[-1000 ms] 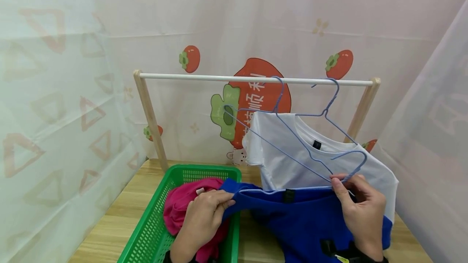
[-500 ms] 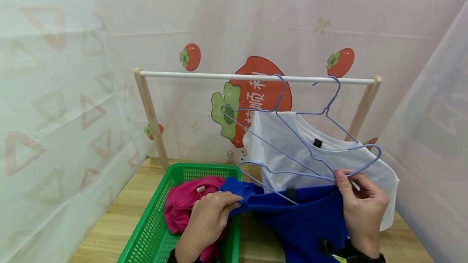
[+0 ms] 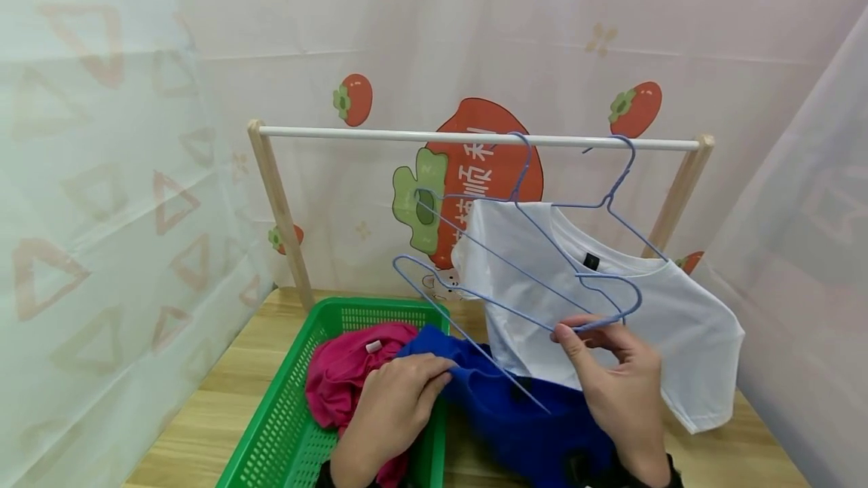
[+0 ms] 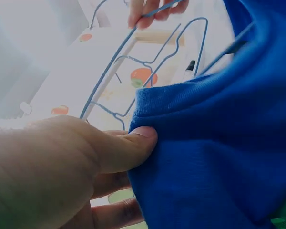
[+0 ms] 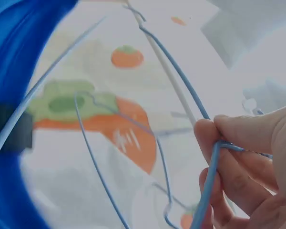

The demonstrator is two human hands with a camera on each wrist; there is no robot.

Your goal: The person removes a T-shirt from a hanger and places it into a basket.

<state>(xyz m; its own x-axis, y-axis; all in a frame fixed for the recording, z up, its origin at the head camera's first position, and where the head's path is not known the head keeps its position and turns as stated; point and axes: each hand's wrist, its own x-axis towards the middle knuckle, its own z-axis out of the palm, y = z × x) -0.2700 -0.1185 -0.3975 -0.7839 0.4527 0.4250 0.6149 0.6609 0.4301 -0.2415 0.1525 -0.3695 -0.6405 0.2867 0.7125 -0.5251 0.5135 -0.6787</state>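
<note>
My left hand (image 3: 396,405) pinches the edge of a blue garment (image 3: 563,435) with a dark neck tag. In the left wrist view, the thumb presses the blue fabric (image 4: 205,138) just below its hemmed opening. My right hand (image 3: 620,390) pinches a blue wire hanger (image 3: 505,308) at its neck, below the hook. One lower arm of this hanger reaches into the garment's opening. In the right wrist view, the hanger's wire (image 5: 181,76) runs through the thumb and fingers, and the blue fabric (image 5: 9,57) is at the left. The garment's lower part is out of frame.
A white rack bar (image 3: 380,134) on wooden legs stands behind. On it hang a white T-shirt (image 3: 529,330) on a hanger and a bare blue hanger (image 3: 518,179). A green basket (image 3: 271,413) at the left holds a pink garment (image 3: 339,382).
My right hand has moved left with the hanger, away from the garment's right edge, and the hanger has swung out in front. The garment has sagged; the left hand still pinches it.
</note>
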